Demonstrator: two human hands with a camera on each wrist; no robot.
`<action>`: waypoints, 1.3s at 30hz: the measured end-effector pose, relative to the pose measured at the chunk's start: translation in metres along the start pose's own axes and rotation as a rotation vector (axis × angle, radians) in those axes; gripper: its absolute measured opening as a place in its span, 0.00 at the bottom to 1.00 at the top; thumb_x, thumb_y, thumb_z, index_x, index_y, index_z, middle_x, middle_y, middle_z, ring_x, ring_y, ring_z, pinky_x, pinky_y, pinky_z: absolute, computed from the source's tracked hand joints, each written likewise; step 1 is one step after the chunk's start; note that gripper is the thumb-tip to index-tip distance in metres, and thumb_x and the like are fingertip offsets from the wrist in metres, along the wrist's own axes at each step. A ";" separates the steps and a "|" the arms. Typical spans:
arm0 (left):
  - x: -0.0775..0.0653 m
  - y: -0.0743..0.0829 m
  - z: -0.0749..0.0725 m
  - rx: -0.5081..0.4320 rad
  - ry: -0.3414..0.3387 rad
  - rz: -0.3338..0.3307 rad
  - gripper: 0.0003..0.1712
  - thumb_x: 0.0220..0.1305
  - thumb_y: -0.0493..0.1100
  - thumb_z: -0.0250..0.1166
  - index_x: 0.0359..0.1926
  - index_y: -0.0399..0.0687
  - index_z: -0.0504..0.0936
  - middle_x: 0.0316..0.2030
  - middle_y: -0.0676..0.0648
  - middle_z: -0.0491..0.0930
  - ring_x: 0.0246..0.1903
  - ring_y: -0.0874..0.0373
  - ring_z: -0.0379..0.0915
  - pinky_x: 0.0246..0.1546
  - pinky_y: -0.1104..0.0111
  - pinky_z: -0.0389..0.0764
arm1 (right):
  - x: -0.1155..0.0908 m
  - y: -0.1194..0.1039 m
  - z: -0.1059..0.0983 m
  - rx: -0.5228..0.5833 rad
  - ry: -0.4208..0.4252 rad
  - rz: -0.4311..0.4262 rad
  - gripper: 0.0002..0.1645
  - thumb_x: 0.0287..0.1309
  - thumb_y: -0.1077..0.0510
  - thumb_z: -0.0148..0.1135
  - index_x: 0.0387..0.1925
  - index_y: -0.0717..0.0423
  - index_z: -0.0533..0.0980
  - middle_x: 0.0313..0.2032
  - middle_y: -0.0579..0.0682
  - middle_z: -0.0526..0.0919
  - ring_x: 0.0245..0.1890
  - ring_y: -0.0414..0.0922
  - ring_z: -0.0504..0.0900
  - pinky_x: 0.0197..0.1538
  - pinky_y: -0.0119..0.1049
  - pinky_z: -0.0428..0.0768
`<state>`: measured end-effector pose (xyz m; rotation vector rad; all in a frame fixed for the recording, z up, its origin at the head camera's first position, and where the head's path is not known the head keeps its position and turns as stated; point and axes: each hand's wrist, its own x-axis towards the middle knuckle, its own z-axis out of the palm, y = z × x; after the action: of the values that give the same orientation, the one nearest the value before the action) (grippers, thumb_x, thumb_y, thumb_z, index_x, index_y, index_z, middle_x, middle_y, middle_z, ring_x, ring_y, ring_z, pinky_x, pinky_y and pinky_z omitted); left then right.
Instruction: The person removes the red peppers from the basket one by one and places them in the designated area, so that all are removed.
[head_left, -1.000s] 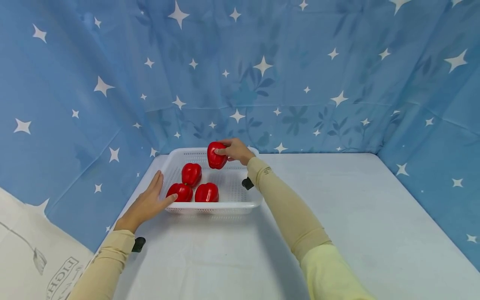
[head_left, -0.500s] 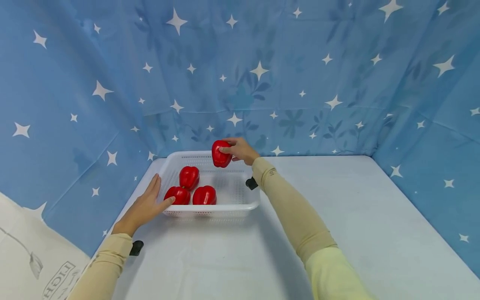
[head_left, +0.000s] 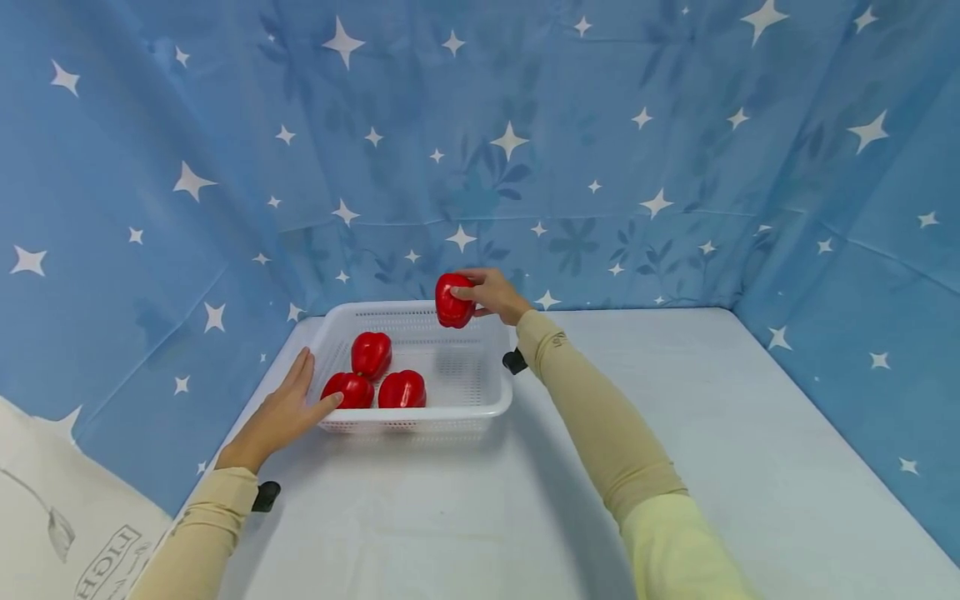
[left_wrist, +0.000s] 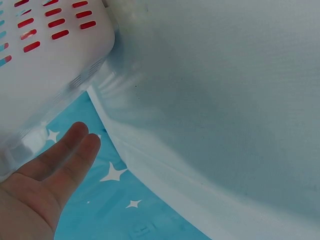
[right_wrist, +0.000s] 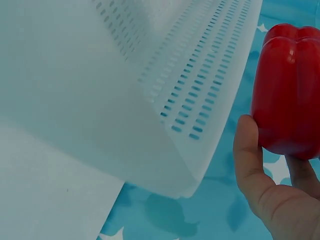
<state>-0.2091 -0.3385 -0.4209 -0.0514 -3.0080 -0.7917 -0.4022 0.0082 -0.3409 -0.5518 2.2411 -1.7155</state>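
My right hand (head_left: 491, 293) holds a glossy red bell pepper (head_left: 453, 300) above the far right part of a white perforated basket (head_left: 420, 413). In the right wrist view, thumb and fingers pinch this pepper (right_wrist: 287, 92) beside the basket's rim. Three more red bell peppers lie inside at the left: one at the back (head_left: 371, 354), one at the front left (head_left: 349, 389) and one at the front (head_left: 402, 389). My left hand (head_left: 281, 414) is at the basket's front left corner, fingers straight along the outside, thumb over the rim. The left wrist view shows its fingers (left_wrist: 70, 165) extended.
The basket stands at the back left of a white-covered table (head_left: 637, 433). Behind it hangs a blue curtain (head_left: 480, 167) with white stars, which also runs along both sides. A cream cloth (head_left: 60, 508) with printing hangs at the lower left.
The right hand has carried its bell pepper a little to the right and slightly up over the basket. The left hand keeps its place at the corner. The head view has shifted slightly.
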 end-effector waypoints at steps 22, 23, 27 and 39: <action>0.000 0.001 0.001 0.004 0.006 0.006 0.65 0.73 0.63 0.65 0.85 0.35 0.34 0.84 0.29 0.32 0.78 0.22 0.40 0.59 0.27 0.72 | -0.013 0.020 -0.031 0.001 0.054 -0.012 0.38 0.70 0.57 0.71 0.77 0.59 0.70 0.68 0.60 0.76 0.65 0.59 0.76 0.61 0.55 0.85; 0.001 0.001 0.001 0.003 0.006 0.006 0.65 0.73 0.64 0.65 0.85 0.34 0.34 0.84 0.29 0.32 0.78 0.22 0.40 0.59 0.27 0.71 | -0.014 0.022 -0.032 0.001 0.058 -0.013 0.38 0.70 0.57 0.71 0.76 0.59 0.70 0.68 0.60 0.76 0.65 0.59 0.76 0.61 0.56 0.85; 0.001 0.000 0.002 0.005 0.008 0.010 0.65 0.73 0.64 0.64 0.85 0.34 0.34 0.84 0.29 0.32 0.78 0.22 0.40 0.58 0.27 0.72 | -0.016 0.027 -0.039 0.012 0.067 -0.020 0.37 0.71 0.58 0.71 0.76 0.61 0.70 0.68 0.61 0.75 0.64 0.60 0.77 0.61 0.55 0.85; 0.000 0.001 0.001 0.003 0.012 0.010 0.64 0.72 0.62 0.65 0.84 0.32 0.34 0.83 0.27 0.33 0.78 0.21 0.41 0.59 0.26 0.70 | -0.023 0.039 -0.052 -0.007 0.093 -0.011 0.35 0.72 0.57 0.70 0.75 0.61 0.71 0.68 0.60 0.76 0.61 0.60 0.79 0.60 0.53 0.86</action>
<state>-0.2094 -0.3369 -0.4212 -0.0608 -2.9954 -0.7842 -0.4092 0.0728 -0.3651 -0.4962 2.3116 -1.7738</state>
